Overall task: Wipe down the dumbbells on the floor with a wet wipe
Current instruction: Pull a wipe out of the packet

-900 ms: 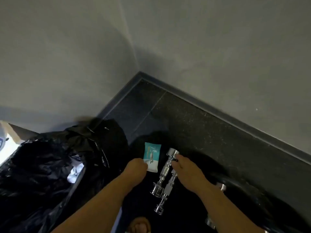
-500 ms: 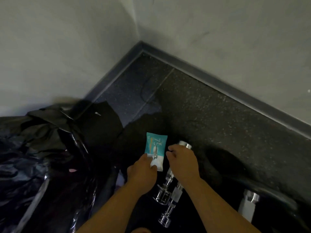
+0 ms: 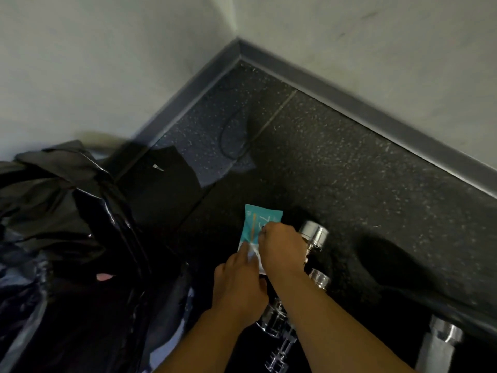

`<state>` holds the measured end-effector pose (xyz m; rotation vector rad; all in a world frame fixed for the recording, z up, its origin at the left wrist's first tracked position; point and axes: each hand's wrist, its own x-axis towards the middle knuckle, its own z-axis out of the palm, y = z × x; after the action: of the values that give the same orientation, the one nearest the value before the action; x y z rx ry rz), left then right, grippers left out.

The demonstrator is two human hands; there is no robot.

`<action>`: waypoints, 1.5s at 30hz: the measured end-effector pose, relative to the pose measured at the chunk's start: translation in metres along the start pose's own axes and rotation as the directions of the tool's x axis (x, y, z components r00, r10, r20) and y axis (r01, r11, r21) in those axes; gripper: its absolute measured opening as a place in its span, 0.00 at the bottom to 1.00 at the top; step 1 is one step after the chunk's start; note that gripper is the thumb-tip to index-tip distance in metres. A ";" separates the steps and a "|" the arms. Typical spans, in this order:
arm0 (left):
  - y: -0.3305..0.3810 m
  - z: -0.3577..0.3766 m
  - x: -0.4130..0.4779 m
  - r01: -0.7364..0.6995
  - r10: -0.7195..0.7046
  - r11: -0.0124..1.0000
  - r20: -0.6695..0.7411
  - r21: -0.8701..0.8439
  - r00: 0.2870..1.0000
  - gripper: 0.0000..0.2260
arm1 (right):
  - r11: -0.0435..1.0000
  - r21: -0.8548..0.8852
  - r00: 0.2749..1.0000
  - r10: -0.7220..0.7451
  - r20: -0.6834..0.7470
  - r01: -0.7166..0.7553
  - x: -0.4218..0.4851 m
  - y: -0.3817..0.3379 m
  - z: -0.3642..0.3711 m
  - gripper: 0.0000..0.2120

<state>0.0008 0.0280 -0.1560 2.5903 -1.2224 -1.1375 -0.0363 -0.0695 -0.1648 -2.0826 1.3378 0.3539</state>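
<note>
Right hand is leaving the dumbbells, now pinching the wipe packet; left hand is still gripping its lower end.

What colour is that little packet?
The packet is teal with white, clearest in the head view.

A crumpled black plastic bag lies left, near the grey baseboard.
</note>
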 end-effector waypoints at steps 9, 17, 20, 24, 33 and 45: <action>-0.002 0.000 0.002 -0.004 0.003 0.999 0.019 0.033 1.000 0.27 | 0.996 -0.002 0.996 0.087 -0.008 -0.087 0.008 -0.006 0.003 0.08; -0.006 0.003 0.002 -0.043 0.041 0.997 0.021 0.069 0.999 0.27 | 0.993 0.068 0.996 0.091 0.021 -0.092 0.015 -0.009 0.007 0.11; -0.006 0.003 0.002 -0.042 0.040 0.997 0.020 0.067 0.999 0.28 | 0.995 0.063 0.997 0.072 0.018 -0.073 0.014 -0.006 0.009 0.10; -0.005 0.002 0.002 -0.047 0.046 0.997 0.019 0.064 0.999 0.26 | 0.993 0.093 0.998 0.069 0.007 -0.069 0.008 -0.003 0.016 0.09; -0.004 -0.001 0.001 -0.037 0.030 0.994 0.066 0.102 0.997 0.28 | 0.990 0.123 0.995 0.083 -0.061 -0.075 0.013 0.002 0.017 0.09; -0.004 0.001 0.003 -0.035 0.027 0.995 0.083 0.095 0.996 0.28 | 0.975 0.205 0.995 0.094 -0.045 -0.083 -0.005 -0.005 0.012 0.07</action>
<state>0.0038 0.0286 -0.1597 2.6067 -1.3620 -1.2199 -0.0328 -0.0571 -0.1693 -1.8802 1.4393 0.1904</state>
